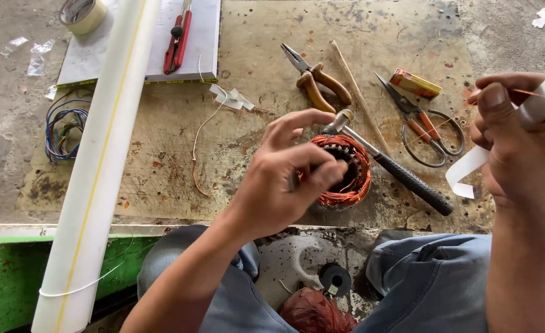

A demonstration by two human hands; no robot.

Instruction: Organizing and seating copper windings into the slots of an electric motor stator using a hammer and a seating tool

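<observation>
Round copper-wound motor stator (346,172): on worn board, centre, left hand (278,179) clamped on its near rim. Right hand (519,142): pinched shut on curling white paper strip (470,169). Black-handled hammer (386,163) touches stator's far side; brown-handled pliers (315,80), scissors (423,123), white tube (103,154) around.

Left hand (285,179) on copper-wound stator (345,172) — right hand (519,142) pinches paper strip (479,161).

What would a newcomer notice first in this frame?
The copper-wound stator at the centre of the worn board, with the left hand on its near side. At right, the right hand holds a curling white paper strip. A long white roll runs diagonally down the left.
</observation>
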